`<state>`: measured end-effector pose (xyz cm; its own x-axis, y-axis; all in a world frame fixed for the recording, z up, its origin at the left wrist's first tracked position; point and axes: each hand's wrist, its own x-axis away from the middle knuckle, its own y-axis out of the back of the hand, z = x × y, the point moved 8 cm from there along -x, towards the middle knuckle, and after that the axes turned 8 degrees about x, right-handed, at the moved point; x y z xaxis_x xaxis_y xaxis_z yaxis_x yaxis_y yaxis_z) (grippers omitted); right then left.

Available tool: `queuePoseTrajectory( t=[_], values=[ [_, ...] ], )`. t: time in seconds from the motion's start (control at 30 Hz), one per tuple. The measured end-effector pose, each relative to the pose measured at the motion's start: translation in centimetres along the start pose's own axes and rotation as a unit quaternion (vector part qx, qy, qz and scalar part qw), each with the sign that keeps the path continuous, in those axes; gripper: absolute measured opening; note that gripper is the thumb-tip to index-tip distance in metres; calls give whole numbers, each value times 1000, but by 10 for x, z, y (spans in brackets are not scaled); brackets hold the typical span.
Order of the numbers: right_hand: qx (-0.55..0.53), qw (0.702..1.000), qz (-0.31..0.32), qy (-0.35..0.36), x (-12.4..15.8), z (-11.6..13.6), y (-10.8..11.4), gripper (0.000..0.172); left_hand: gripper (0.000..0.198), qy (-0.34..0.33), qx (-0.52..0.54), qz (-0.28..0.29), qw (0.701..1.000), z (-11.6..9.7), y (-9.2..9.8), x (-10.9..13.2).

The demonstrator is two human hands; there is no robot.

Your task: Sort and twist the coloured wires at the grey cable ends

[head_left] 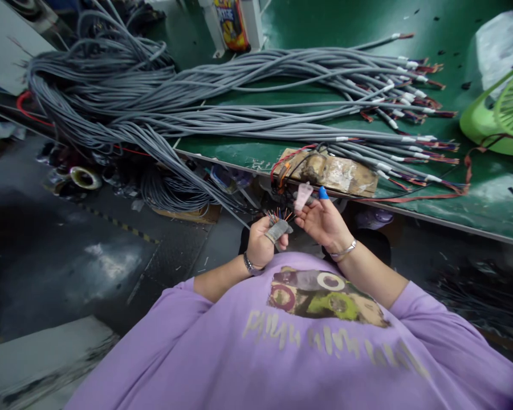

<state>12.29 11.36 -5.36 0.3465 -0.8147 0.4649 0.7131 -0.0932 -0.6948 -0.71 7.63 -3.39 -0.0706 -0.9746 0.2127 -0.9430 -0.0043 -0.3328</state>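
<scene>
My left hand (261, 244) is closed on the end of a grey cable, with a grey wrap (279, 230) around its thumb. Thin coloured wires (279, 216) fan out above that grip. To the right, my right hand (325, 225) is half turned up, its thumb and fingers apart. A blue finger cover (323, 193) sits on one of its digits. By its fingertips shows a pinkish-white piece (302, 196); whether it is worn or loose I cannot tell. Just beyond both hands, a worn wooden block (346, 173) lies at the bench edge.
Long bundles of grey cable (239, 122) stretch over the green bench (325, 23), their stripped ends at the right. A light-green fan (496, 114) and a clear plastic bag (502, 48) stand at the far right. More coiled cable (175, 191) lies below the bench.
</scene>
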Motion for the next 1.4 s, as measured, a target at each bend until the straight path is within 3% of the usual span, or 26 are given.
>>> queuePoseTrajectory(
  t=[0.1, 0.23, 0.33, 0.4, 0.47, 0.53, 0.6, 0.67, 0.73, 0.83, 0.9, 1.0, 1.07, 1.17, 1.3, 1.4],
  values=[
    [6, 1000, -17, 4, 1, 2, 9, 43, 38, -3, -8, 10, 1000, 1, 1, -3],
    [59, 996, -59, 31, 9, 9, 26, 37, 33, -1, -74, 64, 995, 6, -5, -12],
    [153, 978, -58, 129, 23, 30, 33, 37, 39, -39, -162, 108, 980, 0, -6, -19],
    [250, 945, -58, 202, 36, 49, 34, 34, 36, -87, -217, 116, 965, -12, -2, -25],
    [365, 884, -70, 282, 52, 72, 32, 31, 31, -146, -257, 107, 949, -33, 2, -33],
    [473, 793, -92, 372, 68, 97, 25, 26, 28, -223, -310, 91, 920, -61, 3, -45],
    [552, 691, -123, 450, 79, 118, 17, 23, 27, -294, -386, 70, 872, -90, -2, -61],
    [605, 603, -149, 497, 81, 133, 10, 23, 26, -341, -493, 51, 799, -114, -12, -84],
    [644, 543, -161, 514, 75, 142, 6, 25, 33, -347, -589, 45, 728, -129, -24, -114],
    [688, 493, -160, 508, 64, 144, 3, 29, 39, -317, -669, 35, 671, -143, -36, -162],
    [692, 492, -155, 505, 64, 143, 3, 29, 41, -277, -707, 36, 650, -146, -43, -190],
    [666, 526, -139, 510, 70, 142, 1, 25, 42, -219, -749, 48, 624, -146, -55, -216],
    [658, 546, -122, 505, 72, 139, -2, 22, 44, -217, -757, 67, 612, -146, -65, -224],
    [652, 562, -120, 496, 72, 139, -3, 20, 47, -224, -771, 105, 587, -146, -75, -227],
    [643, 580, -114, 488, 68, 141, 2, 20, 58, -252, -803, 125, 526, -149, -77, -221],
    [644, 581, -113, 485, 66, 140, 3, 21, 62, -288, -793, 96, 528, -166, -74, -210]
  ],
)
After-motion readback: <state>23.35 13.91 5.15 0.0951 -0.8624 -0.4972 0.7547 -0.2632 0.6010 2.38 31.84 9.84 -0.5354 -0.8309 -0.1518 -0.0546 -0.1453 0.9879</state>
